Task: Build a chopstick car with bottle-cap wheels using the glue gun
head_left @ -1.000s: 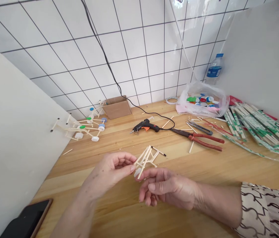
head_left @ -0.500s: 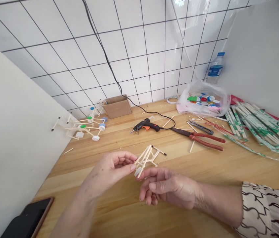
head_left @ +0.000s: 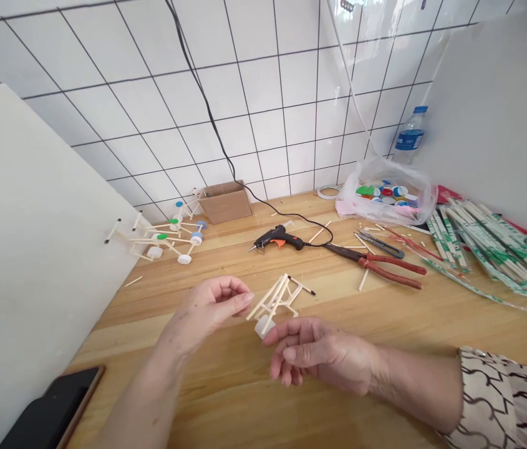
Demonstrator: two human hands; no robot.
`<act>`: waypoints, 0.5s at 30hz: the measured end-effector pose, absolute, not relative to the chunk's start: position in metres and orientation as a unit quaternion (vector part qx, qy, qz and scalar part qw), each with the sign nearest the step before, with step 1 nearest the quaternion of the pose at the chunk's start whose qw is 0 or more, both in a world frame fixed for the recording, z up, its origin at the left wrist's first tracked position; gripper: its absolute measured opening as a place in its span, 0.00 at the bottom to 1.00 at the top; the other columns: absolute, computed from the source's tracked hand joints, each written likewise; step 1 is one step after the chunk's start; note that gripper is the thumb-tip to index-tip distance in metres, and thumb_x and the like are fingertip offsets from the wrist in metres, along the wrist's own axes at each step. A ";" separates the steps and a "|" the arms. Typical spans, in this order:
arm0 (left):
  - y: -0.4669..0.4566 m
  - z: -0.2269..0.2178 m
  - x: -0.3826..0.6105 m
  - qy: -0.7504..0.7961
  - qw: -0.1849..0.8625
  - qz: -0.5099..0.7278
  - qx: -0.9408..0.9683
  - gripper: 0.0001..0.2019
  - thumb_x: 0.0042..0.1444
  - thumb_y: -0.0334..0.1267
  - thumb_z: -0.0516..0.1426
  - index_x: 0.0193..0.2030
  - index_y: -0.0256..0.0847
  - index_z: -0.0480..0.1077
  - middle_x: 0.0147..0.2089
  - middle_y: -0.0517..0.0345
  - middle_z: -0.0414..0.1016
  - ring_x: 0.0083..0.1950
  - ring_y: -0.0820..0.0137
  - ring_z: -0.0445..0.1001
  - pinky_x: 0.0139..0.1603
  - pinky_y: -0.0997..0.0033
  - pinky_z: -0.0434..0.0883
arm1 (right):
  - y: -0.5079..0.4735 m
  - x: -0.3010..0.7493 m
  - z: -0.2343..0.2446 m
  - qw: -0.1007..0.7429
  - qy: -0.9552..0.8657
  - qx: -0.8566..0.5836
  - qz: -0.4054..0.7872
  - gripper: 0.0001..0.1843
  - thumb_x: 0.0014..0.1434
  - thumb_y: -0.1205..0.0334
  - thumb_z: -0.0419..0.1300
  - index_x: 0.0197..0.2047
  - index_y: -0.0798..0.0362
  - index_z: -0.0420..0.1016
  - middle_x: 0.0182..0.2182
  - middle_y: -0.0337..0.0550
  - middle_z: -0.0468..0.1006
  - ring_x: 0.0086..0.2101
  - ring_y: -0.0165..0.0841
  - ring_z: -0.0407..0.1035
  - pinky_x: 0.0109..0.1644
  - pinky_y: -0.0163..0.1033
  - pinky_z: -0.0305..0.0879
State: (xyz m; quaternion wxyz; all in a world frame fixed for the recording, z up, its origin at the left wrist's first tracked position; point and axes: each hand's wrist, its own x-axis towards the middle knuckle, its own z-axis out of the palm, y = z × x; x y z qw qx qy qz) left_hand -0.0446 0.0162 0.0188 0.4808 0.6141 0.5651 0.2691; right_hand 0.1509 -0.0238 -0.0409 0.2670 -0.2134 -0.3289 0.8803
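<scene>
A small frame of glued wooden sticks (head_left: 278,298) stands on the wooden table between my hands. A stick with black ends (head_left: 301,285) crosses its far side, and a white bottle cap (head_left: 264,326) is at its near end. My left hand (head_left: 219,305) is just left of the frame, its fingers loosely curled and a small gap between its fingertips and the sticks. To the right and nearer me, my right hand (head_left: 322,352) has its fingers bent and apart, holding nothing. Its index fingertip is beside the cap; whether it touches cannot be told.
Behind the frame lie a hot glue gun (head_left: 277,238), red-handled pliers (head_left: 380,265) and a utility knife (head_left: 380,244). Bottle caps fill a plastic bag (head_left: 345,194); wrapped chopsticks (head_left: 492,240) lie right. Cap-wheeled stick models (head_left: 169,234), a cardboard box (head_left: 226,202) and a phone (head_left: 57,405) are left.
My left hand has let go of the stick frame and drawn slightly left. The frame's near end has shifted, showing more of the white cap. The right hand has barely moved.
</scene>
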 end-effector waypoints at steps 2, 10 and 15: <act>0.019 0.016 -0.045 0.570 0.473 0.275 0.613 0.13 0.44 0.45 0.59 0.25 0.38 0.65 0.21 0.64 0.64 0.25 0.75 0.64 0.29 0.74 0.62 | -0.022 0.153 -0.039 0.254 -0.350 -0.243 0.868 0.16 0.46 0.62 0.65 0.39 0.59 0.71 0.26 0.41 0.77 0.24 0.24 0.68 0.28 0.30 0.55; 0.026 0.002 -0.048 0.571 0.475 0.295 0.601 0.14 0.43 0.44 0.60 0.21 0.39 0.59 0.18 0.69 0.58 0.22 0.78 0.58 0.25 0.77 0.55 | 0.004 0.181 -0.022 0.155 -0.531 -0.308 0.774 0.10 0.48 0.61 0.61 0.33 0.59 0.71 0.21 0.37 0.75 0.19 0.23 0.66 0.23 0.29 0.56; 0.026 -0.004 -0.046 0.578 0.491 0.282 0.588 0.15 0.39 0.43 0.61 0.20 0.39 0.59 0.17 0.69 0.59 0.21 0.78 0.58 0.24 0.77 0.56 | 0.020 0.194 -0.023 0.211 -0.653 -0.385 0.617 0.06 0.49 0.65 0.58 0.31 0.58 0.71 0.19 0.35 0.71 0.22 0.25 0.65 0.26 0.30 0.59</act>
